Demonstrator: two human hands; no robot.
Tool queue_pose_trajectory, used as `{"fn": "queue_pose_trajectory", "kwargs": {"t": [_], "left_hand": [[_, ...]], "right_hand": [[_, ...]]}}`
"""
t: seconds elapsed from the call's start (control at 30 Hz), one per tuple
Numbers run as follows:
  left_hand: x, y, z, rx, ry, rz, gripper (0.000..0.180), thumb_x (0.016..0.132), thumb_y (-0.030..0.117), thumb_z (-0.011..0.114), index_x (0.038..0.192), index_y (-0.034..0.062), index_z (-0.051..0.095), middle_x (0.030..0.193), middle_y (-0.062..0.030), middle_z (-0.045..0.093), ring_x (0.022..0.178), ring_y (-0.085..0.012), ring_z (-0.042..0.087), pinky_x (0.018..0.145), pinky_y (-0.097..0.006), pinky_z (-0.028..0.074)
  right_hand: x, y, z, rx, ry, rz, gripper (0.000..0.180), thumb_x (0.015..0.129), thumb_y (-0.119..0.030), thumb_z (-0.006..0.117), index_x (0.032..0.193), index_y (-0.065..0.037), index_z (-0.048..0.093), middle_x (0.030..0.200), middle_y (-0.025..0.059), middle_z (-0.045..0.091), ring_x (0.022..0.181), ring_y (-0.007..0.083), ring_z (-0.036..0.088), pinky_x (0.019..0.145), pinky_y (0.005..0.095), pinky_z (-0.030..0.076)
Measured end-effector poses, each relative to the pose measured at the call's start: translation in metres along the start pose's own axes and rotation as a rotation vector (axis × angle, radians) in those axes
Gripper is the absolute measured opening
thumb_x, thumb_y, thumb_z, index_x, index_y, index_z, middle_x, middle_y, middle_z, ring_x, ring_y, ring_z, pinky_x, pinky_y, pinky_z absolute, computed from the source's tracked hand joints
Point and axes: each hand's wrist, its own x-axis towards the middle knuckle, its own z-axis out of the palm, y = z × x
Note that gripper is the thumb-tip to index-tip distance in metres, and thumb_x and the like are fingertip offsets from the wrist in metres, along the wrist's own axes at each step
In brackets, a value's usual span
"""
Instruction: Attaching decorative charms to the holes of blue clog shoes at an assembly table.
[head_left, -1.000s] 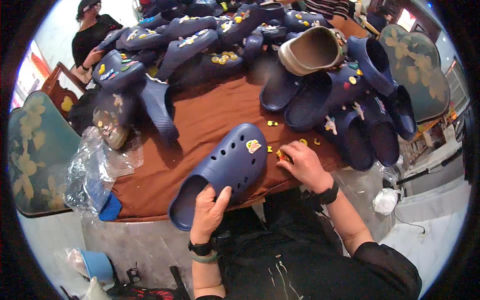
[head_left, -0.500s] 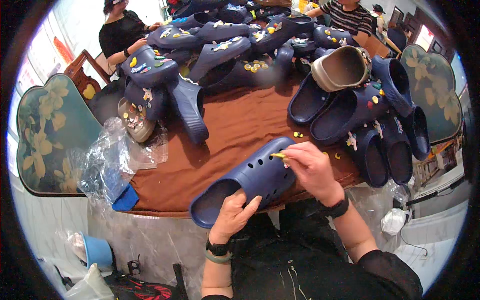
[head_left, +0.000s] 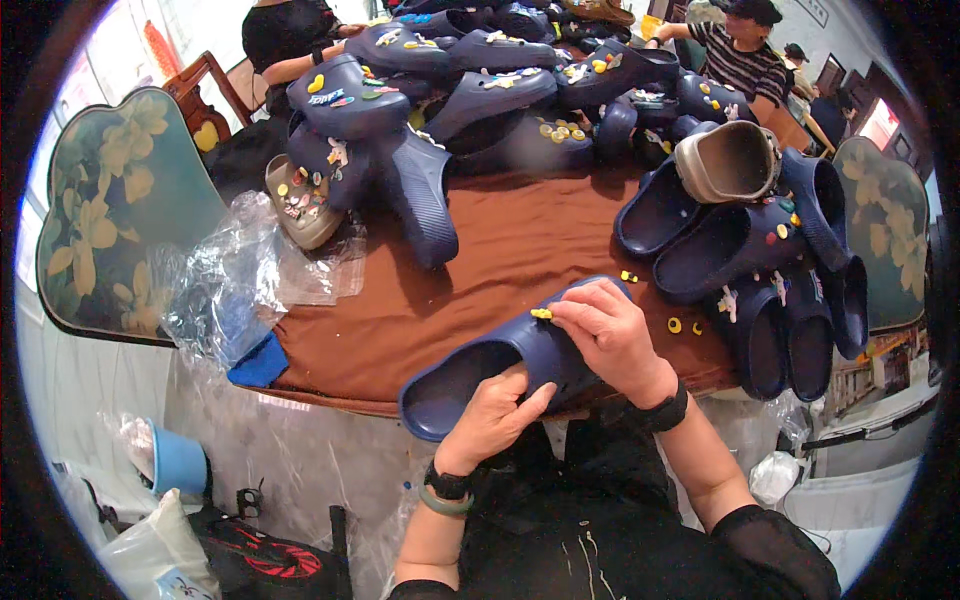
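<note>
Head view: my left hand (head_left: 492,420) half-closed on navy clog (head_left: 538,345), fingers inside, presumably steadying it; my right hand (head_left: 612,335) above it pinches yellow charm (head_left: 541,313); loose charms (head_left: 675,325) to its right, handy.

Beyond held clog (head_left: 515,340): open passage over brown cloth (head_left: 540,235), closed off by clog pile (head_left: 500,95). Right of it: loose yellow charms (head_left: 675,326), then stacked clogs (head_left: 735,252). Left: crumpled clear plastic (head_left: 230,265).
</note>
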Motion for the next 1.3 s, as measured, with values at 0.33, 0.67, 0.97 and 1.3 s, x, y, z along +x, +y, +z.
{"fn": "queue_pose_trajectory", "kwargs": {"t": [0.33, 0.67, 0.97, 1.3], "left_hand": [[0.005, 0.005, 0.004, 0.025, 0.093, 0.109, 0.021, 0.093, 0.016, 0.064, 0.091, -0.0028, 0.056, 0.079, -0.0208, 0.055, 0.069, -0.0358, 0.053, 0.064, -0.039, 0.046], [0.014, 0.018, -0.004, -0.013, 0.065, -0.204, 0.018, 0.098, 0.015, 0.057, 0.101, -0.0023, 0.062, 0.088, 0.0009, 0.062, 0.084, -0.0075, 0.051, 0.074, -0.025, 0.045], [0.012, 0.024, 0.004, -0.158, 0.183, -0.272, 0.025, 0.1, 0.019, 0.055, 0.104, -0.0046, 0.063, 0.083, 0.0047, 0.055, 0.076, -0.0059, 0.045, 0.067, -0.024, 0.04], [0.023, 0.023, 0.012, -0.196, 0.315, -0.253, 0.034, 0.104, 0.03, 0.053, 0.094, -0.0015, 0.063, 0.082, 0.0075, 0.052, 0.073, -0.0026, 0.04, 0.062, -0.021, 0.035]], "right_hand": [[0.019, -0.006, -0.022, -0.144, -0.371, -0.148, 0.027, 0.074, -0.008, 0.064, 0.1, -0.005, 0.068, 0.105, 0.0074, 0.062, 0.099, 0.0251, 0.059, 0.089, 0.0402, 0.046], [-0.001, -0.029, 0.019, -0.584, -0.481, -0.068, 0.035, 0.073, -0.017, 0.06, 0.1, 0.006, 0.067, 0.109, 0.0147, 0.058, 0.105, 0.0268, 0.056, 0.094, 0.0386, 0.043], [-0.091, 0.048, -0.044, -0.369, 0.031, 0.404, 0.016, 0.082, -0.008, 0.064, 0.098, -0.006, 0.066, 0.096, 0.0133, 0.063, 0.091, 0.0335, 0.061, 0.081, 0.0433, 0.05], [-0.137, 0.072, -0.052, -0.471, -0.029, 0.622, 0.025, 0.087, -0.004, 0.064, 0.112, -0.004, 0.063, 0.105, 0.0132, 0.06, 0.097, 0.0328, 0.058, 0.084, 0.0413, 0.051]]}}
